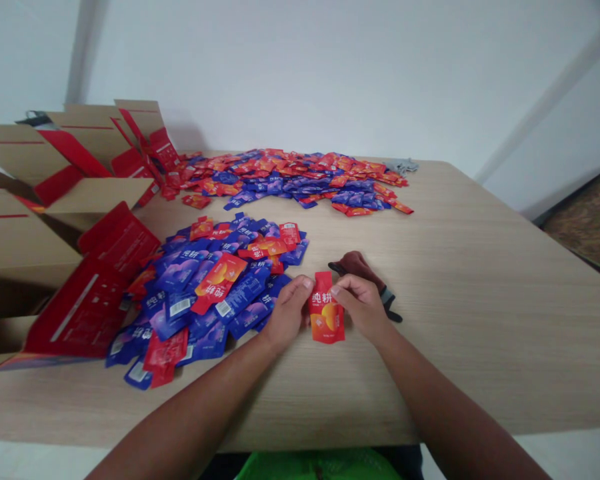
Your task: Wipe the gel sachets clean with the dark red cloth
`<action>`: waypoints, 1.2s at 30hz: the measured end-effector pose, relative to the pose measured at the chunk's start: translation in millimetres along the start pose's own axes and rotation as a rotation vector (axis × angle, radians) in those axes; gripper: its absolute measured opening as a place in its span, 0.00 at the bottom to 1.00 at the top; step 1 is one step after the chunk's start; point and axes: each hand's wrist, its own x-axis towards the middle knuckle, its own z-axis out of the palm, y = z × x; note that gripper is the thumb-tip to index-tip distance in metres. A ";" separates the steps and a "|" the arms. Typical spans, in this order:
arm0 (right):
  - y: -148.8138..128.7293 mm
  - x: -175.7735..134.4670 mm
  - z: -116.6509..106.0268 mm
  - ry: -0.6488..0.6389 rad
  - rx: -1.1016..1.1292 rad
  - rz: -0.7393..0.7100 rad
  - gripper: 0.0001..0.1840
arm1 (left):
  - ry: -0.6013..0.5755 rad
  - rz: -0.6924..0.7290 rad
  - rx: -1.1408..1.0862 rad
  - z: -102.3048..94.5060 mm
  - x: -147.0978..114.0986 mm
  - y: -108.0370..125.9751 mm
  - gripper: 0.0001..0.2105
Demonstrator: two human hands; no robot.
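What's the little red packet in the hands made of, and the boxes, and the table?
Red packet: probably plastic or foil film, since it looks thin, smooth and brightly printed.
Boxes: likely cardboard; their flaps look matt brown, with straight folds and red printed parts.
Table: pale wood look, with fine grain lines; maybe real wood, maybe laminate.

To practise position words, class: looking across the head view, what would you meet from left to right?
Open cardboard boxes → nearer pile of blue and red-orange pouches → left hand → held red-orange pouch → right hand → crumpled grey cloth item → brown patterned item at the right edge.
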 end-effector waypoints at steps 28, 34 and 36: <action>8.0 3.7 3.8 0.054 0.103 0.172 0.25 | 0.078 0.009 -0.040 7.7 5.9 4.2 0.22; 4.9 3.2 5.5 0.019 0.071 0.132 0.28 | 0.170 -0.068 -0.133 7.3 8.8 8.4 0.24; 4.8 2.9 6.0 0.027 0.029 0.110 0.28 | 0.171 -0.089 -0.143 7.7 8.3 9.9 0.25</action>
